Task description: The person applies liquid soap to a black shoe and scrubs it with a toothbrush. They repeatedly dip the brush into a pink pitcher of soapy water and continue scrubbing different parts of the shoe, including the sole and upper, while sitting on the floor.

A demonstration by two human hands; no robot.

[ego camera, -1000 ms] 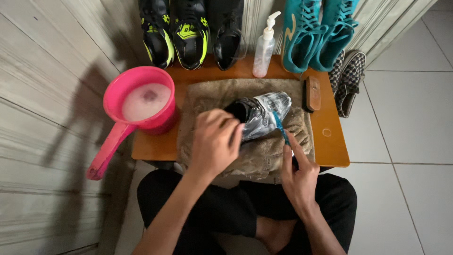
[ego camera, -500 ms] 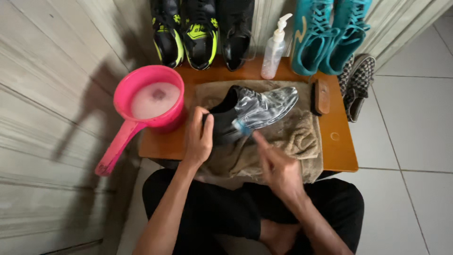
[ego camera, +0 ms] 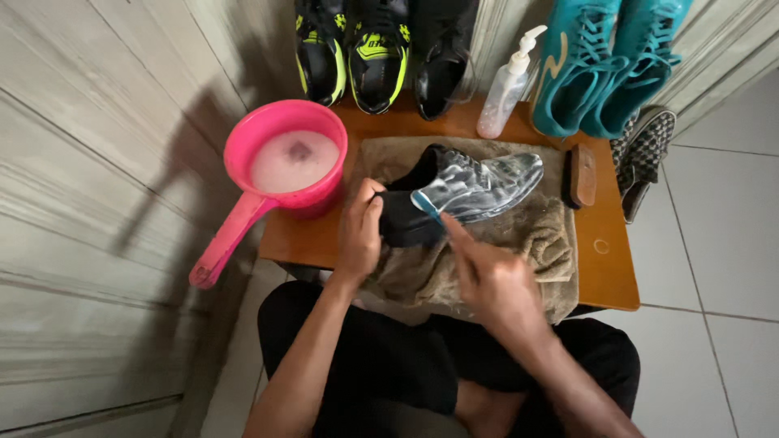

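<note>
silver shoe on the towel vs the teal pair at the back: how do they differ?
The silver shoe lies on its side on the brown towel; the teal pair stands propped against the wall. The silver shoe is gripped at its black collar by the left hand and brushed with the blue toothbrush in the right hand; the teal pair is untouched. Both are laced sports shoes.

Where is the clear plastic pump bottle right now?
The clear plastic pump bottle stands at the wooden table's far edge, between the black shoe and the teal boots.
</note>
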